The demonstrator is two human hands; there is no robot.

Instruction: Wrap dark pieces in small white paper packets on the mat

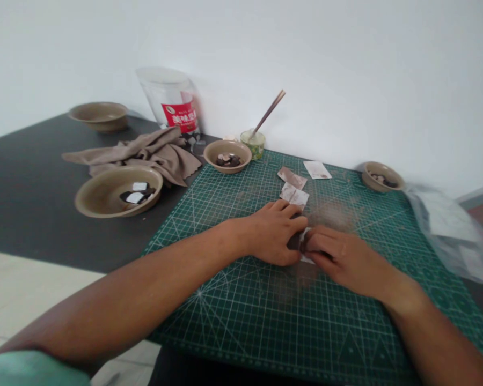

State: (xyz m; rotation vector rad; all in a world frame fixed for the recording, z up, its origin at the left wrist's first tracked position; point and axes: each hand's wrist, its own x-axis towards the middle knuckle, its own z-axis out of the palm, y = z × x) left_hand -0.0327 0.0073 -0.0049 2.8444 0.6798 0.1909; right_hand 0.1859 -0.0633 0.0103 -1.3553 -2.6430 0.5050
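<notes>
Both my hands meet over the green cutting mat (241,300), around a small white paper piece (307,259) that is mostly hidden by fingers. My left hand (271,233) rests low on the mat, its thumb and index finger at the paper's left side with a dark patch between them. Fingers curled, my right hand (344,254) pinches the paper from the right. Whether anything lies inside the paper, I cannot tell. Just beyond my left fingers lie a brown-smeared white packet (294,196) and a browner one (292,177). Another white packet (317,170) lies farther back.
Brown bowls with dark and pale pieces stand at the left (100,193), back (213,155) and right (365,179). A crumpled cloth (145,147), clear plastic tub (156,94), green-patterned cup (256,146) with chopsticks (269,112), and plastic bag (454,230) surround the mat.
</notes>
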